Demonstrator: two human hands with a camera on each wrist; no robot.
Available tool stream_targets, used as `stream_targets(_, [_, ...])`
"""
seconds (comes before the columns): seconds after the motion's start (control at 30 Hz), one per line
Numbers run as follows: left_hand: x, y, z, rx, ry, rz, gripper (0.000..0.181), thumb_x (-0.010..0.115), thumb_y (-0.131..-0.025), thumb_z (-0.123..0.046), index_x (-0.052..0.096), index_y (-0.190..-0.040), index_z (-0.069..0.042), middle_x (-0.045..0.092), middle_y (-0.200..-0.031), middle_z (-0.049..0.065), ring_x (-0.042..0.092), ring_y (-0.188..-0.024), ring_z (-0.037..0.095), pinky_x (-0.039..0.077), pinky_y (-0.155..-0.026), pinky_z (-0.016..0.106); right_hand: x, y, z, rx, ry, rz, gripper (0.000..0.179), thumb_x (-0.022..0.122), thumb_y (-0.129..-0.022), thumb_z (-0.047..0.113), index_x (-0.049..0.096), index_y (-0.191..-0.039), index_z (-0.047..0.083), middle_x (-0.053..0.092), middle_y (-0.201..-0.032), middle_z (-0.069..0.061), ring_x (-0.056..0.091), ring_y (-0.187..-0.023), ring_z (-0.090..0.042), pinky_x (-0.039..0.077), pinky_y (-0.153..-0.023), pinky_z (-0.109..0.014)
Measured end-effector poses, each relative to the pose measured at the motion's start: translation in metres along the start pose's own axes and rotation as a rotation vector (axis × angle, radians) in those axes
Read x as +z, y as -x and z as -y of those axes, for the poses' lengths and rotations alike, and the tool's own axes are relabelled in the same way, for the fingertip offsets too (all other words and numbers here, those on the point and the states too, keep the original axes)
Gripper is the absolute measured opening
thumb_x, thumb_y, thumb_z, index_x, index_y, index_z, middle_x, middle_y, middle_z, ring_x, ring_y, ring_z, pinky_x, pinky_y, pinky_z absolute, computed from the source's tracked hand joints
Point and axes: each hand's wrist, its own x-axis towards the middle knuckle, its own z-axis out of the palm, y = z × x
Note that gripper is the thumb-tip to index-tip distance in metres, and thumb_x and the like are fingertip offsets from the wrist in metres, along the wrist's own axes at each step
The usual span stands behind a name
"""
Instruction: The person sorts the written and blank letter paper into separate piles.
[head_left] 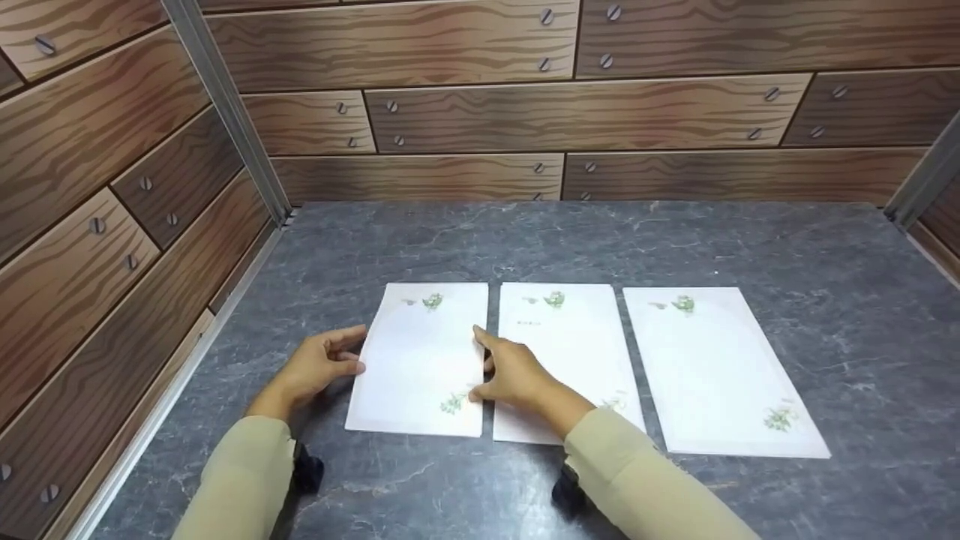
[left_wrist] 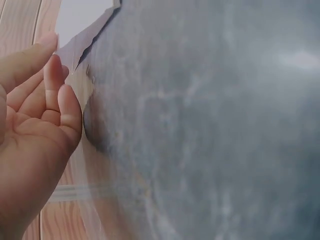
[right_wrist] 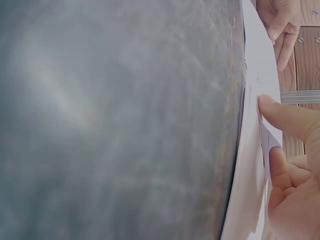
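Three white paper sheets with green plant prints lie side by side on the grey table. At the left sheet (head_left: pixel 420 352), my left hand (head_left: pixel 311 364) touches the left edge with thumb and forefinger spread apart. My right hand (head_left: pixel 521 375) reaches over the middle sheet (head_left: pixel 577 352), its thumb and forefinger spaced along the left sheet's right edge. In the right wrist view, the thumb (right_wrist: pixel 270 105) rests at the paper's edge (right_wrist: pixel 260 65). From the left wrist, the paper (left_wrist: pixel 82 22) shows an uneven lower edge beside the left hand (left_wrist: pixel 37 115).
The right sheet (head_left: pixel 720 375) lies apart from both hands, a narrow gap from the middle one. Wood-plank-patterned walls (head_left: pixel 465 112) with grey metal corner posts (head_left: pixel 232 112) enclose the marbled table (head_left: pixel 847 300) at the back and sides.
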Motion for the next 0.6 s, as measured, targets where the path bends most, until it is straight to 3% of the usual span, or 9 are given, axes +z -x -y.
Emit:
stream_targets(0.2, [0.0008, -0.0012, 0.0015, -0.036, 0.074, -0.015, 0.058, 0.065, -0.083, 0.01, 0.043, -0.137, 0.011, 0.047, -0.134, 0.029, 0.063, -0.095, 0.023, 0.052, -0.079, 0.023, 0.0011, -0.0008, -0.0014, 0.046, -0.084, -0.054, 0.092, 0.082, -0.074, 0.008, 0.028, -0.148, -0.002, 0.058, -0.077, 0.0, 0.054, -0.071, -0.013, 0.048, -0.068, -0.03])
stream_targets(0.43, [0.0028, -0.0026, 0.0016, -0.081, 0.205, -0.007, 0.056, 0.061, -0.086, 0.01, 0.04, -0.138, 0.01, 0.051, -0.13, 0.029, 0.063, -0.095, 0.02, 0.054, -0.08, 0.031, 0.0022, -0.0018, -0.0026, 0.09, -0.189, -0.112, 0.086, 0.078, -0.079, 0.009, 0.027, -0.147, -0.005, 0.061, -0.078, -0.003, 0.056, -0.069, -0.014, 0.05, -0.064, -0.028])
stream_targets(0.6, [0.0052, -0.0033, -0.0017, -0.121, 0.226, -0.021, 0.055, 0.059, -0.088, 0.008, 0.041, -0.14, 0.007, 0.056, -0.12, 0.02, 0.062, -0.093, 0.019, 0.055, -0.076, 0.033, 0.003, -0.0028, -0.0035, 0.091, -0.253, -0.137, 0.081, 0.076, -0.081, 0.01, 0.029, -0.144, -0.009, 0.063, -0.113, -0.018, 0.058, -0.073, -0.013, 0.051, -0.066, -0.026])
